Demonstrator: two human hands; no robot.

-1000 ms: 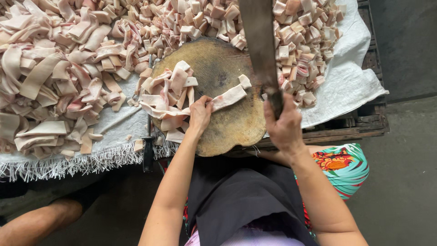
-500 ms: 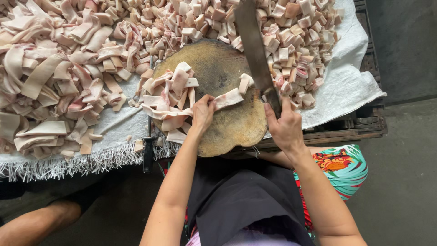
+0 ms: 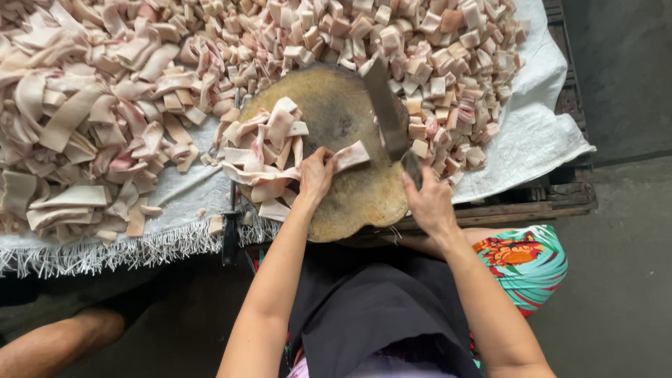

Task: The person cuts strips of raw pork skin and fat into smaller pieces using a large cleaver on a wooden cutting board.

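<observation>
A round wooden chopping block [image 3: 350,203] sits at the near edge of the table. My left hand [image 3: 315,175] presses a pale pink strip of meat [image 3: 350,155] flat on the block. My right hand [image 3: 428,203] grips the handle of a large cleaver [image 3: 383,105], whose blade slants down to the block just right of the strip. A stack of uncut strips [image 3: 262,147] lies on the block's left side.
Long strips [image 3: 84,133] cover the white woven sheet [image 3: 532,140] on the left; several small cut cubes [image 3: 434,63] are heaped at the back right. A wooden pallet edge [image 3: 546,203] shows on the right. Another person's leg [image 3: 49,343] is at lower left.
The cleaver has swung down from a raised position to the block beside the strip. My left hand has stayed on the strip.
</observation>
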